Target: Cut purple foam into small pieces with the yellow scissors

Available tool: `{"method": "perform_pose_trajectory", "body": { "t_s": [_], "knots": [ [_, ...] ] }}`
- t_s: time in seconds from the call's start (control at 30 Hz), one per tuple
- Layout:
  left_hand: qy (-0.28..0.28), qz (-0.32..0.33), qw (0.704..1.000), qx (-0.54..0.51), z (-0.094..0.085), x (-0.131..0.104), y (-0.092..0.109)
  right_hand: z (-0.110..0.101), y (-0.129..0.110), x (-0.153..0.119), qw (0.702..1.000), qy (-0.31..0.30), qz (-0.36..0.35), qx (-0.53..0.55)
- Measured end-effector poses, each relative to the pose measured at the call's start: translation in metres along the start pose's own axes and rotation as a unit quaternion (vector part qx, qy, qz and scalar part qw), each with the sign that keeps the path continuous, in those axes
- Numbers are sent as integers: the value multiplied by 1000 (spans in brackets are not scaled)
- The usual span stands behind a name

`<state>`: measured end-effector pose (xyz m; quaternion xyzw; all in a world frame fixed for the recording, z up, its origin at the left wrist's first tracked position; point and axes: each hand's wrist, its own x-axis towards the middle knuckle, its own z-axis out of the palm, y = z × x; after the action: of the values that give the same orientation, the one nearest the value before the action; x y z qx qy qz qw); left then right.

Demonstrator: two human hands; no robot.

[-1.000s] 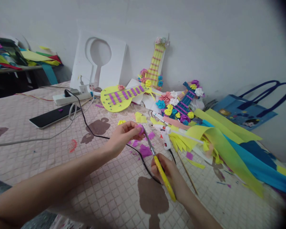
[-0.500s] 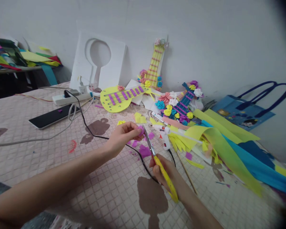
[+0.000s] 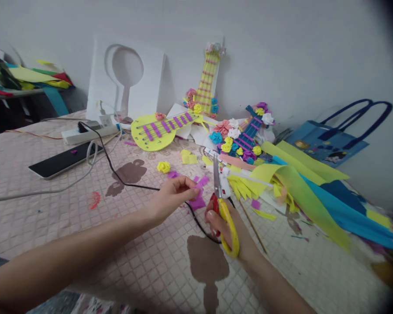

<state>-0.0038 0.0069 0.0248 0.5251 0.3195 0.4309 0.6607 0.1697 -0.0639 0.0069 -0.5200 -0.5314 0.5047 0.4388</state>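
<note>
My right hand (image 3: pixel 222 224) grips scissors (image 3: pixel 217 176) by their yellow and red handles. The blades point away from me and look nearly closed. To the left, my left hand (image 3: pixel 178 194) has thumb and fingers pinched together on a small bit of purple paper (image 3: pixel 199 188), partly lost against the purple scraps (image 3: pixel 197 203) lying behind it. Beyond my left hand sits a crumpled yellow paper flower (image 3: pixel 163 166). Behind the scissors lies a white glue gun (image 3: pixel 225 188), partly covered by the blades and my hand.
A yellow paper guitar (image 3: pixel 155 135) and a blue flower-trimmed one (image 3: pixel 249 135) lie near the wall. Crepe paper strips (image 3: pixel 317 196) and a blue bag (image 3: pixel 327 139) are at right. A black cable (image 3: pixel 113 168) crosses the table from a power strip (image 3: pixel 88 134); a black tablet-like slab (image 3: pixel 65 160) lies left.
The scissors have moved away from the purple paper in my left hand, and their blades now point more straight ahead. My left hand has lowered slightly, uncovering the yellow flower. The view has shifted a little.
</note>
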Motion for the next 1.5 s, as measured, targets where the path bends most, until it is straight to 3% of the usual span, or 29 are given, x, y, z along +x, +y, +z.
{"method": "perform_pose_trajectory", "body": {
  "t_s": [0.17,0.3,0.97,1.17,1.37,1.5],
  "knots": [
    [-40,-11,999,7,12,-11,-8,10,-5,-1,996,79,-41,-2],
    [-57,-14,998,5,15,-13,-9,16,-12,-3,993,115,-22,22],
    [-49,-52,997,14,14,-12,-15,13,-17,-4,992,121,-9,31],
    [-23,-52,998,23,10,-9,-15,6,-10,-1,993,105,-36,29],
    [35,-29,999,-21,4,-1,-8,1,-8,-4,1000,-4,-16,-26],
    [66,18,997,-39,0,1,-1,2,-2,-5,996,-30,-14,-84]
  ]
}}
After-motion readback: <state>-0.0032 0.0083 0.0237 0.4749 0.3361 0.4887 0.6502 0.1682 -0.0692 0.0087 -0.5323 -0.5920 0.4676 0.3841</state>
